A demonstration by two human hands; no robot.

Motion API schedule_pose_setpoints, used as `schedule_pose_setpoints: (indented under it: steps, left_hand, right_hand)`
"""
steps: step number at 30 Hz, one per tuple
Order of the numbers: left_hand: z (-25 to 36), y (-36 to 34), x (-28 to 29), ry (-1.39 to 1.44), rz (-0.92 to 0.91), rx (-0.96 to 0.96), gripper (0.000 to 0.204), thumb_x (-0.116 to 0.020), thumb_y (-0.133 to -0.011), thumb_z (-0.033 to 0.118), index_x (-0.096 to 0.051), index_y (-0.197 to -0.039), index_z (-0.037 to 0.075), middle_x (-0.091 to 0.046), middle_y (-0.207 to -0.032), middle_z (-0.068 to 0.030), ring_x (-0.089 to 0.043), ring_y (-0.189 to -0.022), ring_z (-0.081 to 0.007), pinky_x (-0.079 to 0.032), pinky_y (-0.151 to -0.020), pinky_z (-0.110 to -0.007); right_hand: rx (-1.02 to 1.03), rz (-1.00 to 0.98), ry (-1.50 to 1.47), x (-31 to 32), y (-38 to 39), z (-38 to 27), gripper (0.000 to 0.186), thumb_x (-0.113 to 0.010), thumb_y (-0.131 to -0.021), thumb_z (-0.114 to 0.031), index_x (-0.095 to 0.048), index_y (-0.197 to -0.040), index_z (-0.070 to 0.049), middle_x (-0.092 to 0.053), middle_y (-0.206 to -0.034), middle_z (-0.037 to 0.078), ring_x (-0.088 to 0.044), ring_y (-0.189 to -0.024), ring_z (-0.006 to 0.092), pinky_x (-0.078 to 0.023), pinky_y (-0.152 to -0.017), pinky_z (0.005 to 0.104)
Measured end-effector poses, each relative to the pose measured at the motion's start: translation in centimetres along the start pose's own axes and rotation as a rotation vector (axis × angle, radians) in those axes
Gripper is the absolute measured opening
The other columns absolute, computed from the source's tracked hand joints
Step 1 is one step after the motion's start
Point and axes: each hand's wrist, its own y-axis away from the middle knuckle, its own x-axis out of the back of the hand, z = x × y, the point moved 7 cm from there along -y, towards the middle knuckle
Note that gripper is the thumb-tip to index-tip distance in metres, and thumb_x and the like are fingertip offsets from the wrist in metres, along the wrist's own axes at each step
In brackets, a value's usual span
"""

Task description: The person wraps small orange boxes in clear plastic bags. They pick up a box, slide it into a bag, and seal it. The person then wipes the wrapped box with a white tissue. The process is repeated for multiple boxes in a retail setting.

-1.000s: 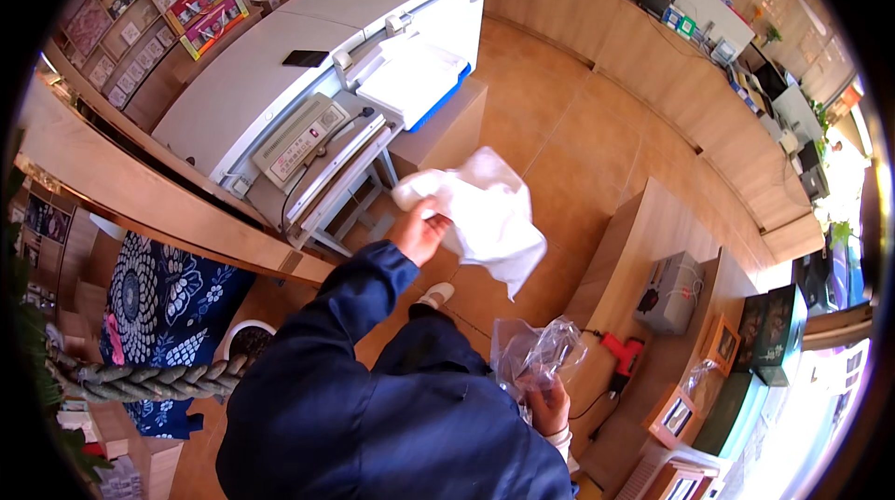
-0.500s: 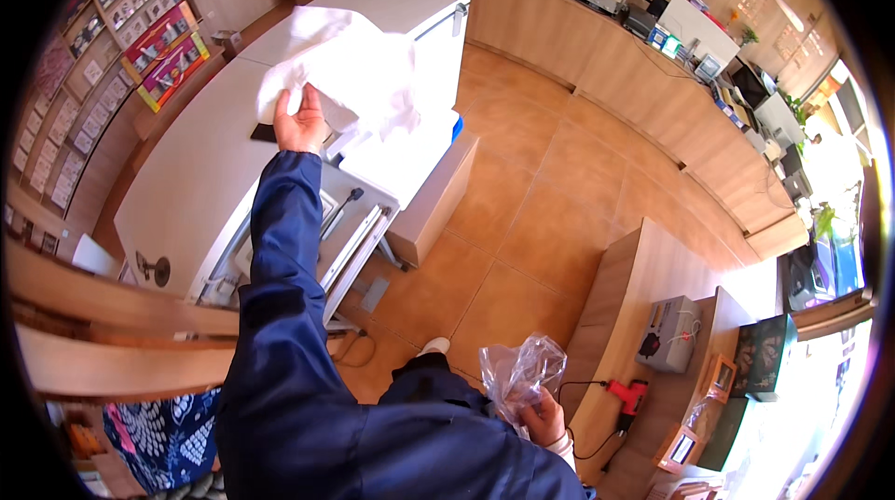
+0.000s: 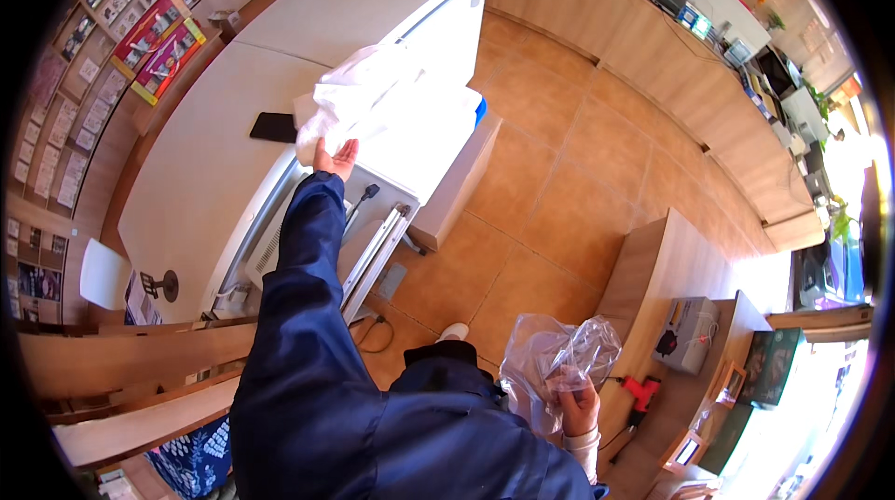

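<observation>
My left hand (image 3: 336, 161) is stretched toward the white cabinet (image 3: 308, 20). Its fingers are apart at the near edge of a crumpled white sheet (image 3: 359, 95), thin like cloth or soft wrapping; any slight contact is hard to make out. Bright light washes out part of the sheet, which lies over the cabinet's end. A dark flat phone-like slab (image 3: 272, 127) rests beside it on the top. Low at my right side, my right hand (image 3: 580, 407) is closed on a clear crinkled plastic bag (image 3: 541, 360), which puffs up above the fingers.
A cardboard box (image 3: 461, 183) stands on the tiled floor against the cabinet. To the right, a wooden bench (image 3: 643, 286) bears a red heat-gun-like tool (image 3: 641, 393) with a black cord and a grey case (image 3: 688, 337). A curved wooden counter (image 3: 653, 81) runs along the back.
The white sheet has come down onto the cabinet's end, and my left hand's fingers have loosened from it. My right hand has raised the plastic bag slightly. The view has shifted.
</observation>
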Motion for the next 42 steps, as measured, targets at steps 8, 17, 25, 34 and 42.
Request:
schedule_pose_setpoints:
  steps: [8,17,25,34,42]
  left_hand:
    - [2.3,7.3,1.7,-0.715,0.114,-0.265,0.018,-0.054,-0.082,0.022,-0.048,-0.070,0.009,-0.048,-0.056,-0.0002,-0.047,-0.046,-0.0129,-0.034,-0.040,-0.025]
    - [25.1,-5.8,6.7,-0.792,0.292,-0.596,0.010,-0.052,-0.082,0.012,-0.055,-0.084,0.003,-0.058,-0.078,-0.0023,-0.055,-0.067,-0.0135,-0.047,-0.063,-0.023]
    - [23.3,-14.2,1.3,-0.857,0.085,-0.287,0.014,-0.051,-0.083,0.014,-0.056,-0.086,0.001,-0.059,-0.083,-0.0062,-0.056,-0.074,-0.0162,-0.047,-0.069,-0.026]
    - [27.1,-2.6,-8.3,-0.864,-0.046,-0.583,0.020,-0.050,-0.085,0.017,-0.056,-0.088,-0.002,-0.060,-0.088,-0.0106,-0.058,-0.081,-0.0192,-0.047,-0.076,-0.029]
    - [-0.1,10.6,-13.0,-1.145,-0.544,-0.350,0.029,-0.050,-0.086,0.027,-0.055,-0.095,-0.001,-0.060,-0.093,-0.0105,-0.056,-0.089,-0.0199,-0.042,-0.081,-0.030]
  right_hand:
    - [0.013,0.111,-0.094,1.4,0.7,-0.9,0.021,-0.050,-0.083,0.001,-0.054,-0.104,0.001,-0.060,-0.078,0.004,-0.052,-0.061,0.0076,-0.042,-0.053,0.0206]
    - [-0.127,-0.026,-0.096,0.5,-1.5,0.7,0.022,-0.049,-0.083,-0.002,-0.054,-0.104,0.001,-0.060,-0.081,0.005,-0.051,-0.063,0.0078,-0.043,-0.055,0.0206]
    - [-0.019,0.068,0.250,-0.6,-2.2,-1.0,0.020,-0.053,-0.082,-0.014,-0.054,-0.099,-0.002,-0.060,-0.069,0.011,-0.058,-0.062,0.0182,-0.047,-0.059,0.0310]
    - [-0.022,0.249,0.113,2.8,3.2,0.2,0.024,-0.054,-0.080,-0.010,-0.054,-0.102,-0.002,-0.061,-0.076,0.015,-0.059,-0.067,0.0241,-0.048,-0.064,0.0325]
    - [0.198,0.463,0.347,6.8,11.8,3.0,0.026,-0.051,-0.073,0.000,-0.056,-0.098,-0.002,-0.058,-0.092,0.015,-0.057,-0.087,0.0329,-0.047,-0.074,0.0360]
